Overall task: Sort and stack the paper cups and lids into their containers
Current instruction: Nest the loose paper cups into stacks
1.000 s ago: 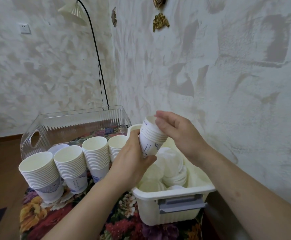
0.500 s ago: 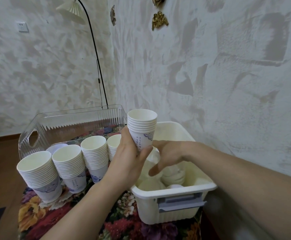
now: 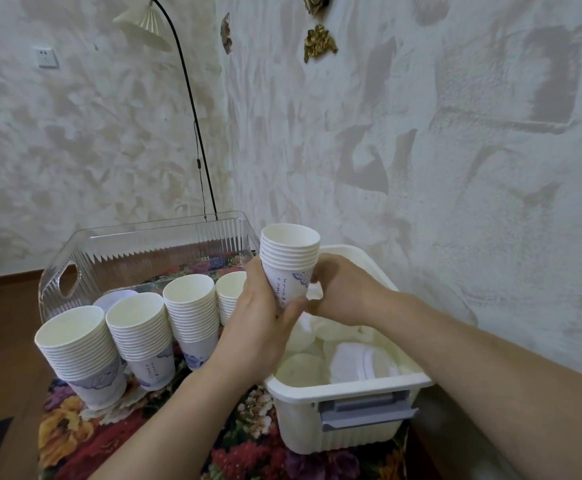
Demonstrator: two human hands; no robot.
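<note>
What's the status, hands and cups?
Left hand grips cup stack upright. Right hand holds its base. Over white bin. Nothing blocking.

Looked like somebody's home to me, a living room corner or similar. The walls (image 3: 421,133) had that textured, sponge-painted plaster finish, with small gold ornaments (image 3: 319,41) hung up high. A floor lamp (image 3: 144,26) with a pleated shade arched over on a thin black stem, and there was a plain wall socket (image 3: 44,57). The tabletop wore a loud flowery cloth (image 3: 109,431), and the floor (image 3: 2,341) was wood.
</note>
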